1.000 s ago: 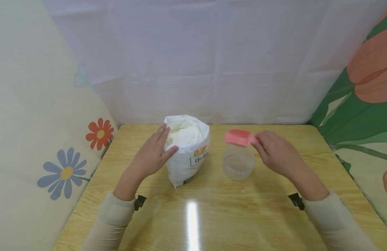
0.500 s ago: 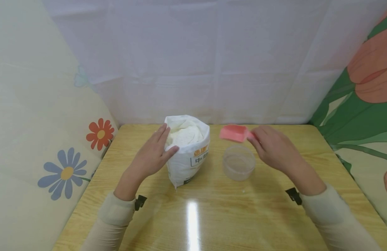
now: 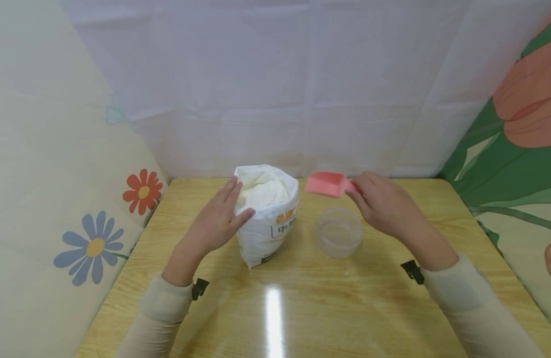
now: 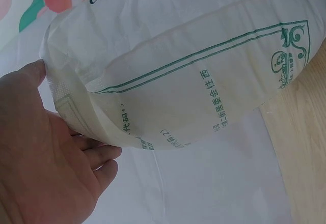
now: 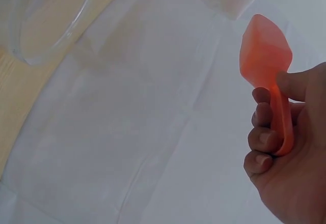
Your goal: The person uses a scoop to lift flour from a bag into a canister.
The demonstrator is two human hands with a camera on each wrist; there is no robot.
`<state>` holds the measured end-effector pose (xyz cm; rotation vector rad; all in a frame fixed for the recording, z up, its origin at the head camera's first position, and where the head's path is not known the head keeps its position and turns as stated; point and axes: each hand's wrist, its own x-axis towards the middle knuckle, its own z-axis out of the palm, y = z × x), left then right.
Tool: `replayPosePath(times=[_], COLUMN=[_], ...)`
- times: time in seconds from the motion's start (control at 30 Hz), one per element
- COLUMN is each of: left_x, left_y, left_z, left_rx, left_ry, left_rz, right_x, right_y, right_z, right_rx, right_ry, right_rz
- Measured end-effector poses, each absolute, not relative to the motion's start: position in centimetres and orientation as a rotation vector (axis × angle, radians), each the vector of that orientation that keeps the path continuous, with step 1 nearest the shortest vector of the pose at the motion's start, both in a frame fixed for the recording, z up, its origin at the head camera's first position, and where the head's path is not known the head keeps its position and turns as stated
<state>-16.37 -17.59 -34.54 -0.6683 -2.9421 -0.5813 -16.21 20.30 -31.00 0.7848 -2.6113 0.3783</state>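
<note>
A white woven bag (image 3: 266,238) stands upright with its top folded open, full of white powder (image 3: 266,194). My left hand (image 3: 217,214) rests against the bag's left side, fingers extended along the rim and thumb over the front edge; the left wrist view shows fingertips touching the printed bag wall (image 4: 168,86). My right hand (image 3: 384,204) grips the handle of a pink scoop (image 3: 326,184), fingers curled around it in the right wrist view (image 5: 267,51). The scoop hangs in the air right of the bag, with no powder visible in it. Below it sits a clear round container (image 3: 340,232).
Everything stands on a wood-grain table (image 3: 329,308). A pale cloth backdrop (image 3: 275,89) hangs behind its far edge. Flower-printed panels (image 3: 96,246) flank both sides. A small white speck (image 3: 346,272) lies in front of the container.
My right hand has moved the scoop left and away from me, from just above the container towards the bag. The left hand, bag and container have stayed put.
</note>
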Motion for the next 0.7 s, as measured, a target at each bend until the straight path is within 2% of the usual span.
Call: replayPosePath(times=[0.7], left_x=[-16.6], left_y=[-17.6], left_z=[-34.5], left_rx=[-0.670], left_ry=[-2.965], left_rz=[-0.561], right_x=[-17.3], right_y=[18.0], right_z=[-28.8], right_rx=[0.875], right_ry=[-2.641], right_rz=[0.348])
